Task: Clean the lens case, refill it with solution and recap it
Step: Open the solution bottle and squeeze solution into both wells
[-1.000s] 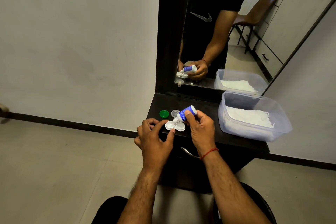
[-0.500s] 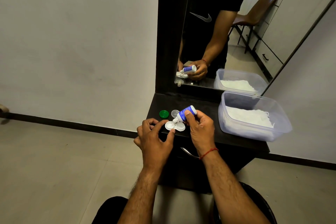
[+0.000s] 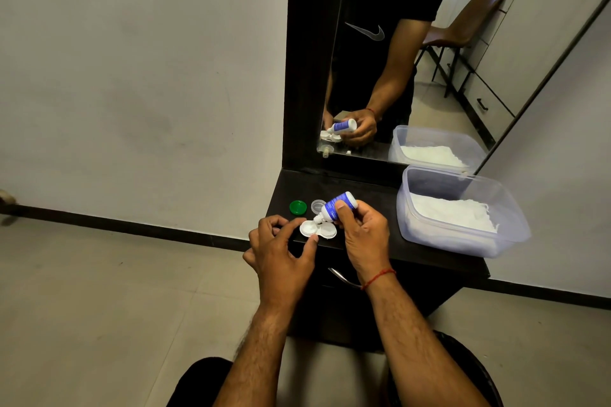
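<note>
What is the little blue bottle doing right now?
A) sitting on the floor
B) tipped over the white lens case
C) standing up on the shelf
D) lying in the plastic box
B: the right hand holds the blue bottle tilted, nozzle down over the open white lens case.

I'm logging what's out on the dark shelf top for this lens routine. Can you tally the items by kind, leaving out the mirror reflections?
Solution bottle: 1
Lens case: 1
Loose caps: 2, green cap and clear cap
Plastic tub holding white material: 1
Total: 5
</note>
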